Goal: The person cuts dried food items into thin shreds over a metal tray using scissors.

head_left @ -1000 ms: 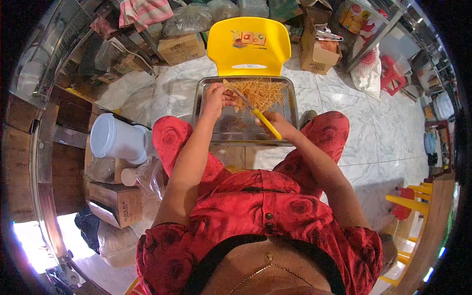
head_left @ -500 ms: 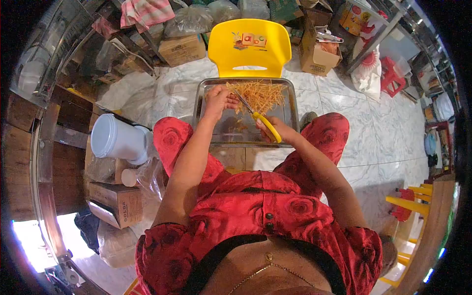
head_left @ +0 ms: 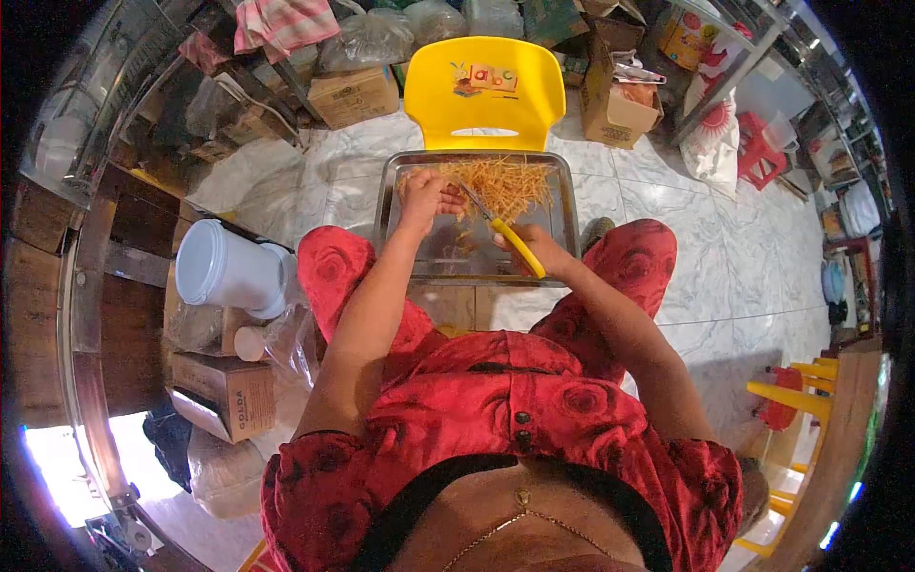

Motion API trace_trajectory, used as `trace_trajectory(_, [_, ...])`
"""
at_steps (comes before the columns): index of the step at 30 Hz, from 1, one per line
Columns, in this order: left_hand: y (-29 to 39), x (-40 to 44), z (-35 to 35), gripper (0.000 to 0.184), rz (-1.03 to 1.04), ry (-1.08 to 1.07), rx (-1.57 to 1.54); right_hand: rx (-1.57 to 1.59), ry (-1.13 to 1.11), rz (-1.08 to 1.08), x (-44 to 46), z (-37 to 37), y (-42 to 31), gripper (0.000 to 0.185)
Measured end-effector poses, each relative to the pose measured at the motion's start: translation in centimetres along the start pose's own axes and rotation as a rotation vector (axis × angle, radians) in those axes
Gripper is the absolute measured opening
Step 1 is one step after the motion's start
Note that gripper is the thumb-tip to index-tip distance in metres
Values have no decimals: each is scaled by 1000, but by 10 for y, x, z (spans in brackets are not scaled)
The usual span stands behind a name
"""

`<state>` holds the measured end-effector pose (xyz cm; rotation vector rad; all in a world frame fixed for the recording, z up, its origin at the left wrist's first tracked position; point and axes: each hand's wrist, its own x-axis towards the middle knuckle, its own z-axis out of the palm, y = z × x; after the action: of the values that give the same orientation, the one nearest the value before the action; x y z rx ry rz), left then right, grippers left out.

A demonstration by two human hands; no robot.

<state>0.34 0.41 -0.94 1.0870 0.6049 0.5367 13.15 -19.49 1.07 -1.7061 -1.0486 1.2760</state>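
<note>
My right hand point(head_left: 551, 252) is wrapped round the yellow handles of a pair of scissors point(head_left: 519, 246), whose metal blades point up and left toward my left hand point(head_left: 425, 200). The fingers of my left hand are curled together at the blade tips, at the left side of a heap of thin, dry, yellow-brown strands point(head_left: 510, 186). What those fingers pinch is too small to make out. Under both hands lies a shallow metal tray point(head_left: 385, 221), with the heap in its upper part and a few loose bits nearer me.
A yellow chair point(head_left: 484, 110) stands behind the tray. My knees flank the tray. On the left are a pale bucket point(head_left: 212, 265) and a cardboard box point(head_left: 229, 398). More boxes and bags line the back, and a red stool point(head_left: 760, 153) stands at back right.
The scissors' yellow handles look closer together now. My left hand has shifted very slightly, while the tray and the heap look much the same.
</note>
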Motion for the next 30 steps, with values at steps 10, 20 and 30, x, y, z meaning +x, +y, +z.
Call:
trace_trajectory(10, [-8,0,0,13,10,60,23,-212,90,-63,0,0,0,50])
trace_trajectory(20, [-6,-4,5,15,33,133,169,-6,-78,-24,6,2,16,38])
trace_trajectory(30, [-13,-4,12,18,-23,16,103,23,-42,-88,11,5,21,48])
